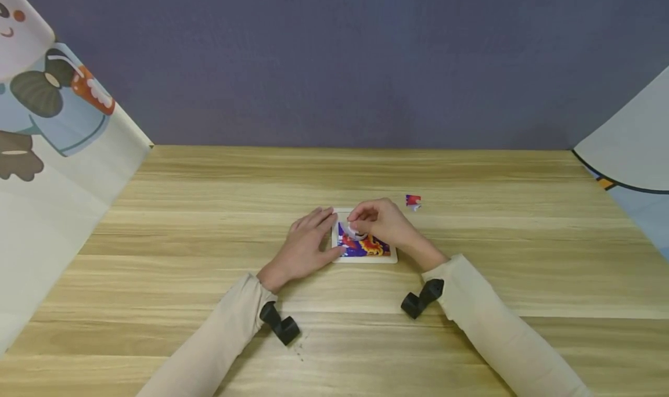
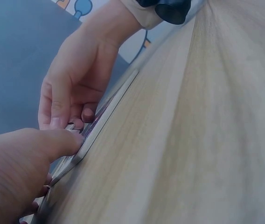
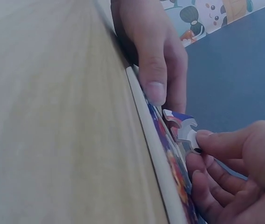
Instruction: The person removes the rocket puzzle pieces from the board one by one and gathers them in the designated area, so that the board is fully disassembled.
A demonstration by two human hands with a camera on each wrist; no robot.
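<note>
A jigsaw puzzle with a white frame (image 1: 366, 260) lies flat on the wooden table, its picture in purple, red and yellow. My right hand (image 1: 384, 223) is over its upper part and pinches a puzzle piece (image 3: 181, 126) between thumb and fingers. That piece, white and grey with some blue and red, tilts up from the board in the right wrist view. Along the frame's left side rests my left hand (image 1: 309, 245), fingers extended and thumb on the lower left edge. The right hand partly hides the top of the puzzle.
Beyond the frame, to the upper right, a loose red and purple puzzle piece (image 1: 413, 201) lies on the table (image 1: 235, 199). A dark blue panel (image 1: 334, 66) rises at the table's back edge. Printed panels stand at the left and right.
</note>
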